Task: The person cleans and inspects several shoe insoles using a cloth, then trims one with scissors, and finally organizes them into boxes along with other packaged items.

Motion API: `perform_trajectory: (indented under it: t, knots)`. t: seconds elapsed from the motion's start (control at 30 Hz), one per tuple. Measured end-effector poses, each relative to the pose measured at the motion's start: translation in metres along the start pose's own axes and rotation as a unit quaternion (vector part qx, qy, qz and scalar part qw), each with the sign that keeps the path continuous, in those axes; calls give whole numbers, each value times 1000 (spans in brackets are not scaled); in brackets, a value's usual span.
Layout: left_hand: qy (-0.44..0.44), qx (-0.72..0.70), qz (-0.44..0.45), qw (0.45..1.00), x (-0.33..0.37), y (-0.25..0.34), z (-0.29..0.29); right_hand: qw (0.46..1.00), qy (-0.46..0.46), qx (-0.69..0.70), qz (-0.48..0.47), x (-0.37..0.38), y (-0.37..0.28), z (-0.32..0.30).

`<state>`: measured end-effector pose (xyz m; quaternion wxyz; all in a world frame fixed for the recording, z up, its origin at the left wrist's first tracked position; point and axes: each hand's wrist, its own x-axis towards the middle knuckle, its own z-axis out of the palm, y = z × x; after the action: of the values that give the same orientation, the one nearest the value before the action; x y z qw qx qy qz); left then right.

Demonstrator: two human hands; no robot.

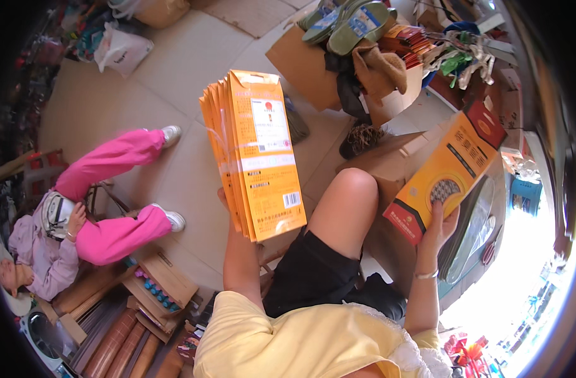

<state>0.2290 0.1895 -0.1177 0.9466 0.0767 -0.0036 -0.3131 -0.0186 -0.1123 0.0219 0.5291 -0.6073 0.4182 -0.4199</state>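
Observation:
A bundle of flat orange cardboard packages [262, 183] stands upright in front of me, wrapped with clear tape or film. Behind its lower left side my left hand [223, 198] supports it; most of the fingers are hidden by the bundle. To the right, my right hand [442, 225] grips a single flat orange and red package [450, 165] near its lower end, thumb on the front. That package is tilted, its dark red top toward the upper right, with a round picture on its face.
A cardboard box [303, 66] with green slippers [360, 28] on it stands ahead. Another person in pink trousers [114, 236] sits at the left. Brown rolls [114, 343] lie at the lower left, near an open carton [165, 277]. A white bag [124, 50] rests on the tiled floor.

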Motion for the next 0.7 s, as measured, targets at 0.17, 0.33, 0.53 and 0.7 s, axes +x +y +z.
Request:
perform_trajectory:
  t: [0.17,0.33,0.53,0.7]
  knots:
    - [-48,15,-27,998,-19,-27,85,990,-61,109,62,-24,-17,6]
    - [-63,48,-110,991,-54,-79,125,899,-182,308,253,-53,-46,-5]
    - [-61,130,-266,953,-86,-114,124,738,-236,553,306,-43,-29,-29]
    - [-118,298,-315,893,-67,-103,127,766,-203,552,258,-56,-22,-38]
